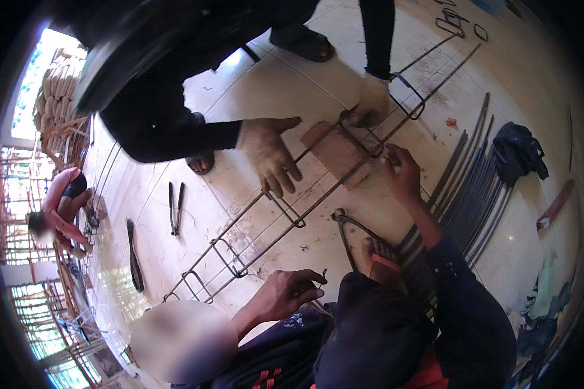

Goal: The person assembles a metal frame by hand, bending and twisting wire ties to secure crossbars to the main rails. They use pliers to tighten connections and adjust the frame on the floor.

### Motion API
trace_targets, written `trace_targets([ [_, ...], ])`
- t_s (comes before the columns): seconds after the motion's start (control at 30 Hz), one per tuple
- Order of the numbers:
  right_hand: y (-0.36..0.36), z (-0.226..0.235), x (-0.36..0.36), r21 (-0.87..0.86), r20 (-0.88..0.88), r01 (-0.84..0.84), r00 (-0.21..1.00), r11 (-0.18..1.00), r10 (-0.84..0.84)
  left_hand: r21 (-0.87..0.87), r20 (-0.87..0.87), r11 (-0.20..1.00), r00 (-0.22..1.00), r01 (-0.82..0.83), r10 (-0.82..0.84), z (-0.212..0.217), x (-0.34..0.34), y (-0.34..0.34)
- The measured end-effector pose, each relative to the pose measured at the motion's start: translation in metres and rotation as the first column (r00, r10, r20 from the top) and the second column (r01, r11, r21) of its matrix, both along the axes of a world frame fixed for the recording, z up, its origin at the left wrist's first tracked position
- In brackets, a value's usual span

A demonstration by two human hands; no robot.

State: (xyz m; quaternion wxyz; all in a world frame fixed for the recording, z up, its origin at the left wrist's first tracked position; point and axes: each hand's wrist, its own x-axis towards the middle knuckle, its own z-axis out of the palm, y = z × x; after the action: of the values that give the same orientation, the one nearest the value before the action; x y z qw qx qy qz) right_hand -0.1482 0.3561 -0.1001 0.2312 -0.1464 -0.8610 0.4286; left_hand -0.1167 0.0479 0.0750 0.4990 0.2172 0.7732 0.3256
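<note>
A long rebar cage (pixel 266 240) of thin steel rods and square stirrups runs diagonally across the tiled floor. My right hand (pixel 403 176) is raised to it, fingertips closed at a stirrup (pixel 372 146) where it meets the near rod; what they pinch is too small to tell. My left hand (pixel 280 295) is lower down, apart from the cage, with thumb and forefinger closed on a short bent wire (pixel 322 279). Opposite, a co-worker's gloved hand (pixel 370 102) touches the same stirrup, and the other gloved hand (pixel 269 155) spreads over the far rod. Pincers (pixel 345 223) lie near my foot.
Under the cage lies a reddish-brown block (pixel 337 154). Steel rods (pixel 464 188) are bundled at right by a black plastic bag (pixel 520 153). Long-handled cutters (pixel 175 209) and a wire bundle (pixel 133 255) lie at left. Another person (pixel 68 207) crouches farther left. Loose stirrups (pixel 449 24) lie at the far right.
</note>
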Motion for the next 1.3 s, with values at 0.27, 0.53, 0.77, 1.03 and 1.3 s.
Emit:
trace_targets([
  [0.27,-0.072,0.035,0.058,-0.337,0.042,-0.304,0.941,0.891,0.336,0.073,-0.055,0.997,0.998,0.011,-0.007,0.002,0.001,0.001],
  [0.53,-0.12,0.06,0.082,-0.73,0.057,-0.4,0.772,0.555,0.633,0.16,-0.045,0.948,0.957,-0.276,0.286,0.008,0.006,-0.008],
  [0.77,-0.143,0.076,0.082,-0.67,-0.154,-0.73,0.313,0.133,0.937,0.27,0.169,0.77,0.816,-0.578,0.553,0.003,0.009,-0.014],
  [1.03,-0.153,0.071,0.091,-0.784,-0.11,-0.611,0.315,0.113,0.943,0.194,0.02,0.837,0.855,-0.511,0.518,0.01,0.012,-0.016],
  [1.3,-0.129,0.049,0.089,-0.673,-0.001,-0.468,0.775,0.573,0.632,0.553,-0.257,0.803,0.871,-0.223,0.419,0.11,0.008,0.004],
])
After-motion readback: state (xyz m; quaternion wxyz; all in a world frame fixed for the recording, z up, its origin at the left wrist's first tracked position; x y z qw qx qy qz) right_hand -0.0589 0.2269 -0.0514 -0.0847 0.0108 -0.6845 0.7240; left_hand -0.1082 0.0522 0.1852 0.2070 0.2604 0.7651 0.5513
